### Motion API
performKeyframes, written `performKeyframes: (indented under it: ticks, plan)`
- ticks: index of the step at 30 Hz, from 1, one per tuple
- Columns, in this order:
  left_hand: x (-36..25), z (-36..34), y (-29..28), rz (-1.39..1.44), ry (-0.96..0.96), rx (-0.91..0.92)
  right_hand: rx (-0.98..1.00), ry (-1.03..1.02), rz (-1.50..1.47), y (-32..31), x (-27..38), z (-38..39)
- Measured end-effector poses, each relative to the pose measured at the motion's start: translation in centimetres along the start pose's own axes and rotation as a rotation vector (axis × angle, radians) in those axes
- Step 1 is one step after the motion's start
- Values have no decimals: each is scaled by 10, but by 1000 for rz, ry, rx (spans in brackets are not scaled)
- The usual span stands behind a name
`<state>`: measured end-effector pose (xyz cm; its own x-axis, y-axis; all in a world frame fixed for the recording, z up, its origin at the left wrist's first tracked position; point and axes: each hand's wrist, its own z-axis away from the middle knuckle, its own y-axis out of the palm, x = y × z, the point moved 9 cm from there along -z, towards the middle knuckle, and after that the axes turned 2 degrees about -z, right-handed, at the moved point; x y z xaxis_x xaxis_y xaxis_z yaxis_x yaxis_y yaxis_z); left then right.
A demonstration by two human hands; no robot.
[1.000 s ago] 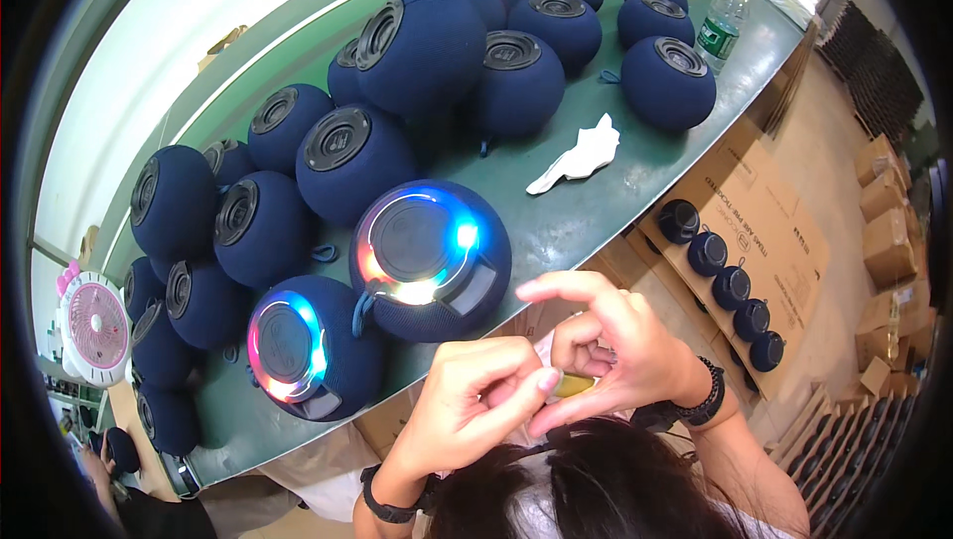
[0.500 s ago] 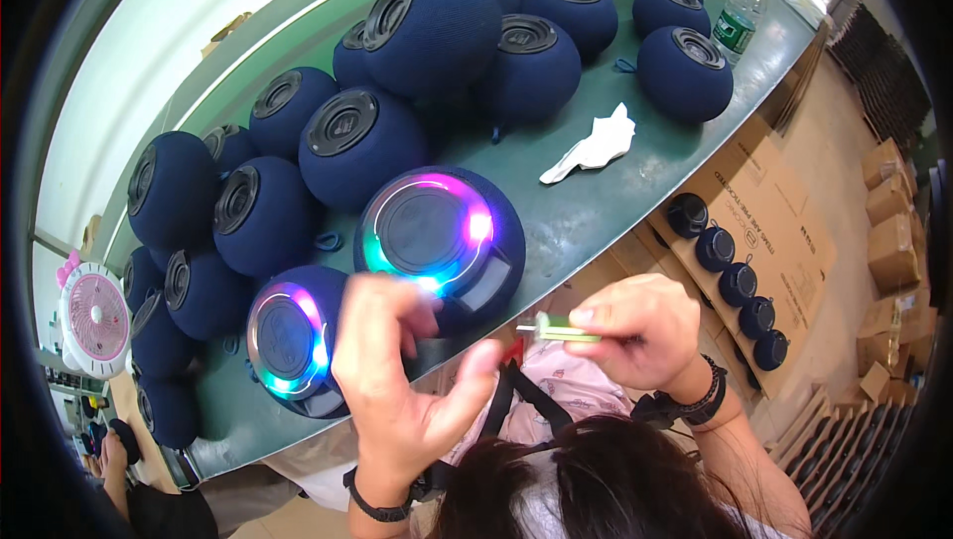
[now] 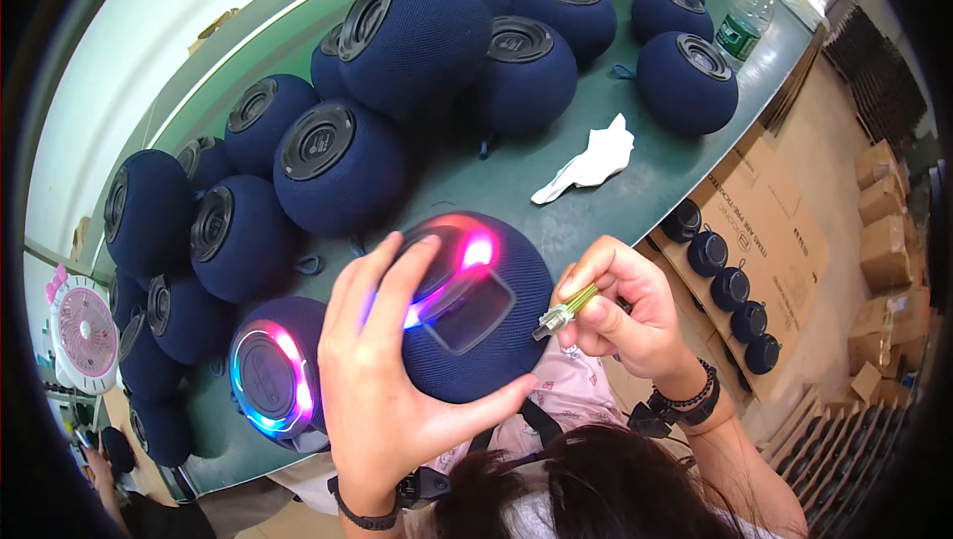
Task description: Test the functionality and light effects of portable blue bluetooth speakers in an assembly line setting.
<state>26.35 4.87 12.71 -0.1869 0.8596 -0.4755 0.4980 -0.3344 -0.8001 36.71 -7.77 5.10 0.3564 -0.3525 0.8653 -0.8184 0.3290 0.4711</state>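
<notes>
A dark blue, fabric-covered round speaker with a glowing light ring tilts at the table's near edge, its grey panel turned toward me. My left hand grips it, fingers over the lit top and thumb along the near side. In a pinch, my right hand holds a small green stick with a metal plug end, close to the speaker's right side. The stick's exact kind I cannot make out. Left of my left hand stands a second lit speaker.
Several unlit blue speakers crowd the green table. Crumpled white tissue and a water bottle lie toward the right. A pink fan stands left. Cardboard bearing small round speakers is at right; another person's hand shows lower left.
My left hand has come down onto the nearer lit speaker, which has tilted so its panel faces me. My right hand has brought the green stick closer to the speaker's side.
</notes>
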Motion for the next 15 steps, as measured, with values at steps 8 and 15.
performKeyframes:
  ticks: [8, 15]
  plan:
    - [3, -12, 5, 143, 65, -18, -83, -310, 539, 5, 50, -15]
    - [-3, -12, 6, 108, 60, -38, 193, -720, 1380, 58, 80, -22]
